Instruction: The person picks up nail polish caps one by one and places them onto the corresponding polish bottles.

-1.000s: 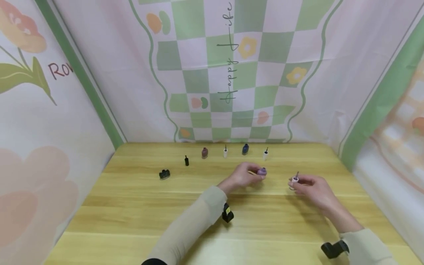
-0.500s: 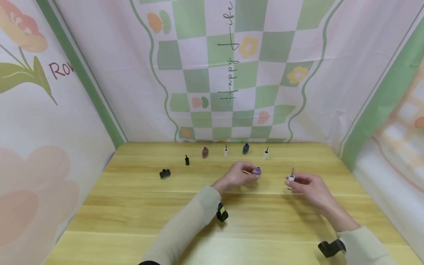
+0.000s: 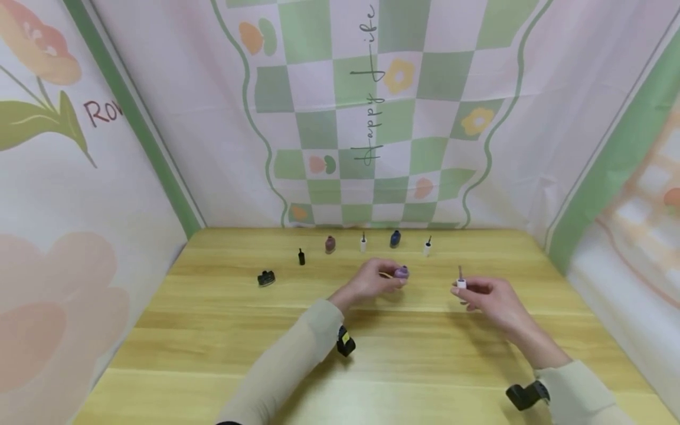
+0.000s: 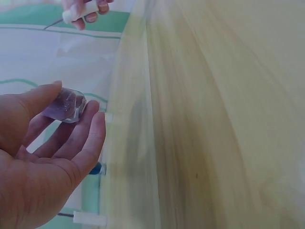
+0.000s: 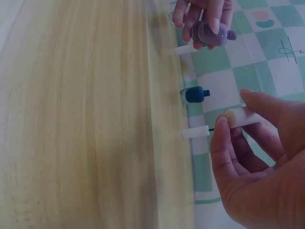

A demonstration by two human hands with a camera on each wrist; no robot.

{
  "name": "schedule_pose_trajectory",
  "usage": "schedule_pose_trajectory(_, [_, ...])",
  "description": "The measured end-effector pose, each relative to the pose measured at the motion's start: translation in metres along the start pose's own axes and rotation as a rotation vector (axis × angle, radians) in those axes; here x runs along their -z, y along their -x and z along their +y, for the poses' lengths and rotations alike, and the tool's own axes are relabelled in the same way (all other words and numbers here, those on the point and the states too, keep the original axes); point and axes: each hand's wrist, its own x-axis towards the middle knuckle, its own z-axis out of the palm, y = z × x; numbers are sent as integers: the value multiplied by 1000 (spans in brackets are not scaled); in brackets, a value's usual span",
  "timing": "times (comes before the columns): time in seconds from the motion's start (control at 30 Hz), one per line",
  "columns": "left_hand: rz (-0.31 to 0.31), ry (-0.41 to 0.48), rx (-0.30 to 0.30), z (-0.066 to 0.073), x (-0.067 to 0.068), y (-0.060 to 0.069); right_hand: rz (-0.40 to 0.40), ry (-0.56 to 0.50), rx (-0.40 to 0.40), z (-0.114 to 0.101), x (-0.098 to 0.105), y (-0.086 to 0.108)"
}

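Observation:
My left hand (image 3: 374, 277) pinches a small purple nail polish bottle (image 3: 401, 272) between thumb and fingers, above the table. The left wrist view shows its clear glass base (image 4: 76, 107) turned outward; in the right wrist view its bare threaded neck (image 5: 231, 35) shows. To the right, my right hand (image 3: 491, 298) holds a white nail polish cap (image 3: 461, 284) by its sides, with the brush pointing up. Bottle and cap are apart. Behind the hands stand a dark blue bottle (image 3: 395, 239) and a white brush cap (image 3: 427, 247).
Farther left along the table (image 3: 212, 330) stand another white brush cap (image 3: 363, 242), a mauve bottle (image 3: 330, 244), a black brush cap (image 3: 301, 257) and a black bottle (image 3: 266, 278). A green-and-white checked curtain (image 3: 350, 130) hangs at the table's back edge.
My left hand has moved left with the purple bottle. My right hand has shifted slightly left with the white cap, whose brush now points straighter up.

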Motion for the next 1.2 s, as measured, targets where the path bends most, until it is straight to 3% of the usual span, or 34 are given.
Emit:
schedule_pose_trajectory(0.4, [-9, 50, 6, -4, 19, 13, -6, 42, -19, -9, -8, -8])
schedule_pose_trajectory(0.8, [27, 59, -3, -11, 36, 22, -27, 8, -22, -19, -17, -20])
schedule_pose_trajectory(1.2, [38, 63, -11, -19, 50, 28, -51, -1, 42, -22, -25, -30])
